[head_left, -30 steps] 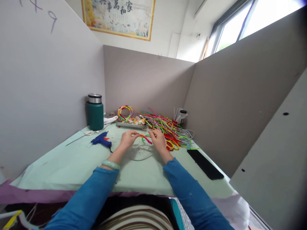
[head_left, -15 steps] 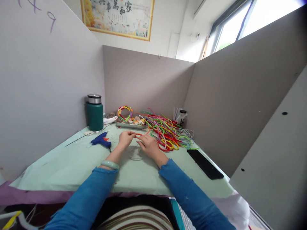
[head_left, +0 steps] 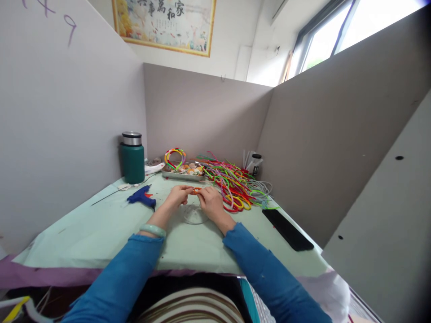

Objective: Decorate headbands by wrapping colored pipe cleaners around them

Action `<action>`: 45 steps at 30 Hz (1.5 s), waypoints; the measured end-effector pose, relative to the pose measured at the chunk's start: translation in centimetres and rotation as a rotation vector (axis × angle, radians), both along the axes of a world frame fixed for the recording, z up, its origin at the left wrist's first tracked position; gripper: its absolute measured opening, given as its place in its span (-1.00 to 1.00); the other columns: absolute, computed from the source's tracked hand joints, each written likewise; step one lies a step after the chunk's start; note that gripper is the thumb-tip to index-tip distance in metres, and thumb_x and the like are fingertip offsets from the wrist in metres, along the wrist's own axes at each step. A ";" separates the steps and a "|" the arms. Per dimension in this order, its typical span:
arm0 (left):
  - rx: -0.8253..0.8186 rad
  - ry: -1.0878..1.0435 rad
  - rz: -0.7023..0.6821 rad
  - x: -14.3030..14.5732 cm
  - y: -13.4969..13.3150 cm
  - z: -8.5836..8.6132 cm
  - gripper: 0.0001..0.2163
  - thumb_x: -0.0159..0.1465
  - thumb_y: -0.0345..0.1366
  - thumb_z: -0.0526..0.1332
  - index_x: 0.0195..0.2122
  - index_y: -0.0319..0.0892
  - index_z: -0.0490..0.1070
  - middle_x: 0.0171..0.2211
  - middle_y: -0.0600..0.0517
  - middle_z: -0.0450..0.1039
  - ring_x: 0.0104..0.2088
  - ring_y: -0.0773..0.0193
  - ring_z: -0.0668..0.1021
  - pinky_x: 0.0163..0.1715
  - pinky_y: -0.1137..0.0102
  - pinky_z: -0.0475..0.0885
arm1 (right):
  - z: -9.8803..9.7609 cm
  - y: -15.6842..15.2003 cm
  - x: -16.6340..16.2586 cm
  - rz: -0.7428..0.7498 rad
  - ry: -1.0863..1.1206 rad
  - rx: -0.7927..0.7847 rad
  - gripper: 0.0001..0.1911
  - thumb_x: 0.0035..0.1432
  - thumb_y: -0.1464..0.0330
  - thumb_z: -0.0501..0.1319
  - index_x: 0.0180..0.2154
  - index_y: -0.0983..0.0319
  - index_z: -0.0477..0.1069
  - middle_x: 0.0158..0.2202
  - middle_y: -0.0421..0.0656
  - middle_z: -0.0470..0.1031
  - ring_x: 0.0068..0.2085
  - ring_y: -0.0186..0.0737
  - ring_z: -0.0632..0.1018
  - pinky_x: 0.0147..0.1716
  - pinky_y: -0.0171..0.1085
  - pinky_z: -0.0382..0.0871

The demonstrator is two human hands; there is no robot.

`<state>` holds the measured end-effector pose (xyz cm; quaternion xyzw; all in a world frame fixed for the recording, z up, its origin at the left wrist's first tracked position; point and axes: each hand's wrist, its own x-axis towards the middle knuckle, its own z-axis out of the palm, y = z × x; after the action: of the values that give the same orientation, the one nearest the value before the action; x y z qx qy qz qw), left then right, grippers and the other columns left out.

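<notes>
An orange pipe cleaner (head_left: 196, 190) is pinched between the left hand (head_left: 178, 195) and right hand (head_left: 210, 202), fingers closed narrowly on it, mid-desk just before the colourful pile (head_left: 232, 184). Bending seems underway; a steady twist is called for next.

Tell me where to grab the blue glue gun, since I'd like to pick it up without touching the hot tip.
Judging by its pose, grip the blue glue gun by its handle, the dark end lying nearest the person. Come from the front left, the left hand being closest. Its nozzle points away toward the green flask.
</notes>
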<state>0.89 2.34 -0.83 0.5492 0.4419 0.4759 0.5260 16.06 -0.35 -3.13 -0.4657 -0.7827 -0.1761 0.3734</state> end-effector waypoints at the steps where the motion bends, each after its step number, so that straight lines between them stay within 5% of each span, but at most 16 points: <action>1: -0.001 0.018 -0.014 0.0 0.0 -0.1 -0.73 0.05 -0.26 0.24 -0.27 -0.34 0.43 -0.53 0.03 0.44 -0.74 0.55 0.10 -0.72 0.49 0.04 | 0.1 0.0 0.1 0.002 0.010 0.012 -0.78 0.24 0.34 0.04 -0.29 0.22 0.45 -0.31 -0.08 0.47 -0.21 -0.18 0.37 -0.24 -0.25 0.15; 10: 0.163 0.282 0.121 0.0 0.4 -0.3 -0.73 0.05 -0.23 0.17 -0.30 -0.27 0.51 -0.68 0.16 0.23 -0.71 0.50 0.13 -0.69 0.50 0.00 | 0.2 0.1 0.1 0.052 0.085 -0.031 -0.80 0.24 0.34 0.05 -0.26 0.21 0.45 -0.34 -0.13 0.52 -0.27 -0.22 0.44 -0.27 -0.26 0.12; 20: 0.377 0.426 0.077 -0.3 2.1 -1.8 -0.66 -0.02 -0.10 0.19 -0.37 -0.26 0.55 -0.55 0.03 0.45 -0.53 0.34 0.36 -0.51 0.45 0.20 | 0.3 0.3 0.6 0.214 0.321 -0.088 -0.76 0.21 0.31 0.05 -0.25 0.20 0.48 -0.27 -0.12 0.52 -0.26 -0.23 0.48 -0.27 -0.31 0.25; 30: 0.383 0.402 -0.161 0.4 0.7 -1.0 -0.65 0.00 -0.08 0.20 -0.37 -0.30 0.52 -0.59 0.07 0.38 -0.57 0.39 0.28 -0.54 0.46 0.15 | 0.5 2.4 2.0 0.286 0.788 -0.435 -0.78 -0.05 0.26 0.19 -0.45 0.28 0.49 -0.45 -0.16 0.51 -0.38 -0.22 0.47 -0.37 -0.30 0.30; 40: 0.477 0.417 -0.072 0.6 0.4 -0.9 -0.67 -0.01 -0.12 0.26 -0.30 -0.26 0.50 -0.70 0.15 0.25 -0.64 0.42 0.23 -0.61 0.49 0.09 | 0.3 2.1 1.9 0.297 0.995 -0.827 -0.76 -0.19 0.23 0.28 -0.52 0.30 0.47 -0.64 -0.23 0.36 -0.64 -0.41 0.25 -0.66 -0.38 0.07; 45: 0.493 0.380 -0.065 0.4 0.7 -1.0 -0.72 0.02 -0.14 0.26 -0.33 -0.23 0.56 -0.50 0.01 0.50 -0.49 0.32 0.42 -0.48 0.47 0.26 | 0.3 2.0 1.7 0.282 0.953 -0.833 -0.68 -0.13 0.15 0.25 -0.54 0.32 0.44 -0.67 -0.24 0.32 -0.65 -0.42 0.22 -0.66 -0.37 0.07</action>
<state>1.33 3.05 -1.82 0.7532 0.3856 0.4405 0.2998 17.80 1.61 -2.81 -0.4917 -0.5874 0.4191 0.4874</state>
